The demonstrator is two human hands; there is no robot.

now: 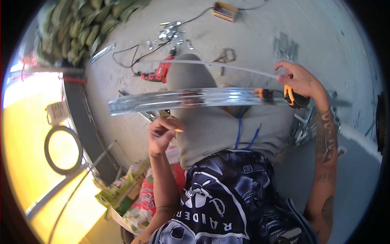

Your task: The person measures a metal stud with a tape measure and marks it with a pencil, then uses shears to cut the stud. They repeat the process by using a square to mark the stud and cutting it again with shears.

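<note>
Your right hand (298, 79) has its grip closed around a yellow and black tape measure (293, 97), with the thumb and fingers wrapped over the case. From that grip the tape blade (227, 65) runs out leftward in a thin arc above your knee. Just below the same grip a long shiny metal channel (183, 99) lies across your grey-trousered lap, its near end touching the tape measure case.

Your left hand (161, 134) sits under the channel, its grip pinched narrow on a pencil (178, 130) whose tip points toward the metal.

Beyond the blade, on the concrete floor (252, 32), lie a red power drill (158, 73), loose metal fittings (172, 32) and a small box (224, 11).
</note>
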